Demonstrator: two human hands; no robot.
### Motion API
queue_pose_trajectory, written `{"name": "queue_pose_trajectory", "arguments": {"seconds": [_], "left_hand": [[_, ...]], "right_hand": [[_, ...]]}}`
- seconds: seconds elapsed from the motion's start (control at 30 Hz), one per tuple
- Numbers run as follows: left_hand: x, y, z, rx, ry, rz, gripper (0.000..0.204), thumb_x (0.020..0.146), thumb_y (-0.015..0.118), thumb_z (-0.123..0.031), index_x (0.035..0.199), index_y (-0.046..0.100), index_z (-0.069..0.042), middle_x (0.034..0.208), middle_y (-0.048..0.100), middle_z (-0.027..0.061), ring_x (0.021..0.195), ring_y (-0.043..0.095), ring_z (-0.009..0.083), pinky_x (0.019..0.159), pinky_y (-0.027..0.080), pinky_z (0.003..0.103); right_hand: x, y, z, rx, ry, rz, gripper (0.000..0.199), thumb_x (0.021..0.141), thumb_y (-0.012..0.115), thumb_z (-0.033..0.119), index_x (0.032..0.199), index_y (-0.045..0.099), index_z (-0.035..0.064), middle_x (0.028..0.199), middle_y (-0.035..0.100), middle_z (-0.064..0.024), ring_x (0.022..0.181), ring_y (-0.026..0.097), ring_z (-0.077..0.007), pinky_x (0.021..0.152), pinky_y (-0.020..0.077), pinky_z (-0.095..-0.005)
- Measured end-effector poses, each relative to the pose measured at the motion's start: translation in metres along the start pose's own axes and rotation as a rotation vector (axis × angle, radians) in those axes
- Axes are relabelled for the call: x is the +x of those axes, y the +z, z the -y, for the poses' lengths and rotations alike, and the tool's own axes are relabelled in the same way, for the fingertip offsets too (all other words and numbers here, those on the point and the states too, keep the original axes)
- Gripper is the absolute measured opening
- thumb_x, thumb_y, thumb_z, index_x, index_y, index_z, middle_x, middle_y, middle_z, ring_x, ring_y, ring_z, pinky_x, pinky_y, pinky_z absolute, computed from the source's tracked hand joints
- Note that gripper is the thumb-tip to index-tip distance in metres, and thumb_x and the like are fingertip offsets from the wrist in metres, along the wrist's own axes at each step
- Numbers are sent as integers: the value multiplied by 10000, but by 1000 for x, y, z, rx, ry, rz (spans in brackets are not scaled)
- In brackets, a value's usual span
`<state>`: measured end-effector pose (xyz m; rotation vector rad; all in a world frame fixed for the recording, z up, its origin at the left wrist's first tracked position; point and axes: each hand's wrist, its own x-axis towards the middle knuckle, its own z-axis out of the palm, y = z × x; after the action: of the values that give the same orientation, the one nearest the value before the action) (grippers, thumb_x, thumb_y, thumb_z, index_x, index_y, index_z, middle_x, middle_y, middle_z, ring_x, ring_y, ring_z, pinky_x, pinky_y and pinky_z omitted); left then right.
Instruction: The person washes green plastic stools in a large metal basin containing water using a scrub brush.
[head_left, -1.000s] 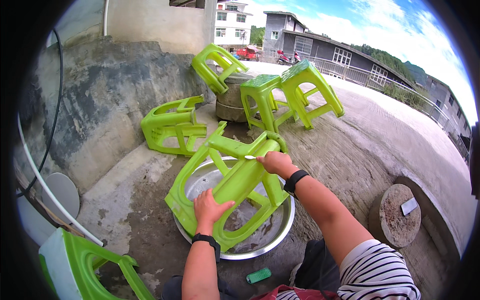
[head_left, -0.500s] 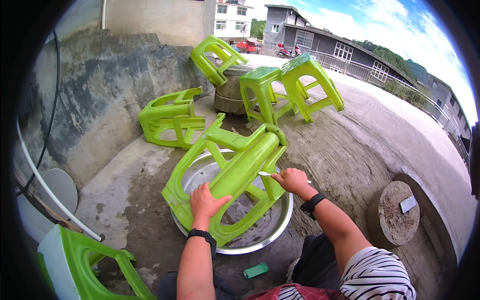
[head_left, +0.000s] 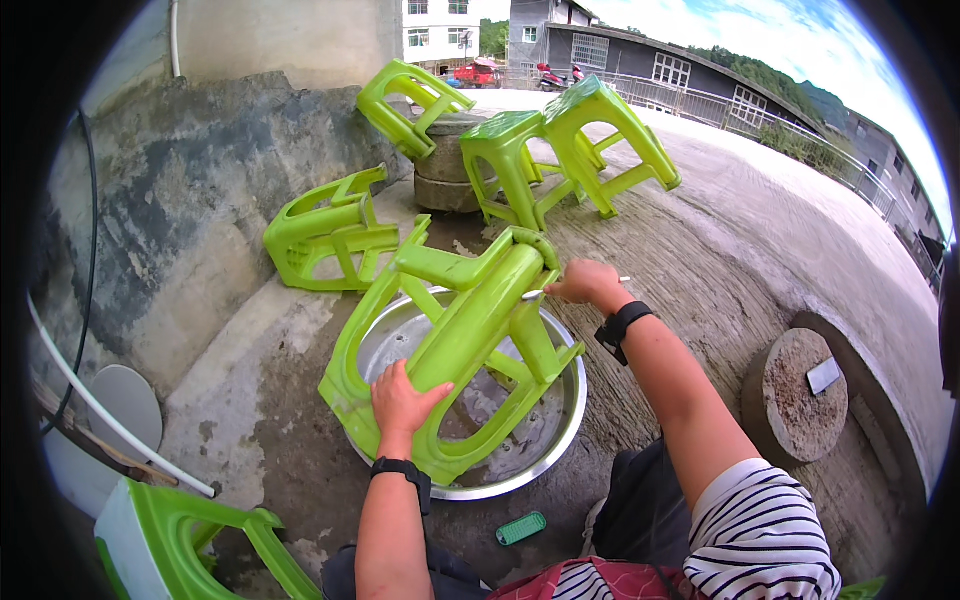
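A bright green plastic stool [head_left: 468, 315] lies tilted on its side across a wide, shallow metal basin [head_left: 572, 430]. My left hand [head_left: 402, 408] holds the stool by a near leg, thumb spread along it. At the stool's upper right, my right hand [head_left: 588, 282] is closed around a slim white toothbrush [head_left: 532, 296]. Its head touches or nearly touches a stool leg close to the dark-marked end; the bristles are too small to make out. A little water shows in the basin under the stool.
Other green stools stand or lie behind the basin, one [head_left: 325, 232] beside the wall and one [head_left: 410, 108] against a concrete block [head_left: 447, 180]. Another stool [head_left: 190, 545] is at the near left. A green brush [head_left: 521, 528] lies by my feet. A round concrete block [head_left: 790, 400] stands right.
My right hand and the toothbrush have moved up along the stool leg toward its end. The left hand keeps its hold on the stool. The whole view has shifted slightly.
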<state>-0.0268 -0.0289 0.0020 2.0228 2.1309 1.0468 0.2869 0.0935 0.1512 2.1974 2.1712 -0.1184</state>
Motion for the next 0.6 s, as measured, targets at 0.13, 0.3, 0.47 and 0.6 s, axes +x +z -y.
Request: {"name": "queue_pose_trajectory", "arguments": {"seconds": [0.13,0.3,0.47,0.6], "left_hand": [[4,2,-3,-23,18,-5,841,591,806,-573,1152,560,4,1111,629,192,1064,573,357,911,433,455],[1,-4,-3,-23,-27,40,863,596,801,-577,1177,554,11,1129,623,195,1085,564,352,938,419,452],[-2,-5,0,26,-39,44,897,598,796,-588,1212,541,14,1156,616,189,1115,551,340,977,395,445],[9,-3,-14,2,-16,50,873,599,802,-576,1195,547,8,1141,620,180,1087,562,339,958,405,440]], "right_hand": [[12,-3,-34,9,53,-152,563,855,580,581,985,714,50,1007,705,-129,929,682,-303,770,539,-403],[-24,54,5,-176,-93,-241,430,955,480,451,876,738,116,864,717,-84,827,702,-270,671,539,-382],[-13,40,13,-249,-45,-297,196,890,575,239,866,748,150,857,727,-30,805,712,-216,613,534,-370],[-3,59,7,-166,74,-372,137,829,598,139,810,734,143,829,726,-53,765,716,-239,572,540,-374]]}}
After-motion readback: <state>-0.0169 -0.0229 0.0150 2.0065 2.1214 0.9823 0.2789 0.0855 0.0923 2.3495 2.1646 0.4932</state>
